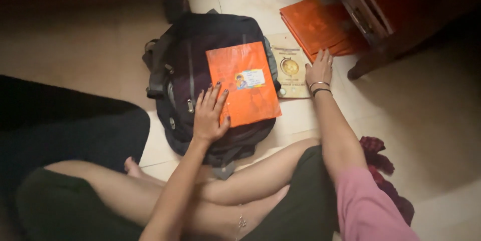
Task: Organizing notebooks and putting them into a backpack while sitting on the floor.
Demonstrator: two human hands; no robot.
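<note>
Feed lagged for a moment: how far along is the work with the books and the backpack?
One orange book already lies on the closed backpack, left hand flat on it. Right hand rests on the tan book on the floor. The orange stack beyond lies untouched.

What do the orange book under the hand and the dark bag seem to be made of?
The orange book looks like paper in a glossy plastic cover: light glints off it beneath the left hand. The backpack looks like soft woven fabric, matte and slumped, with metal zip pulls. Dim light leaves both uncertain.
</note>
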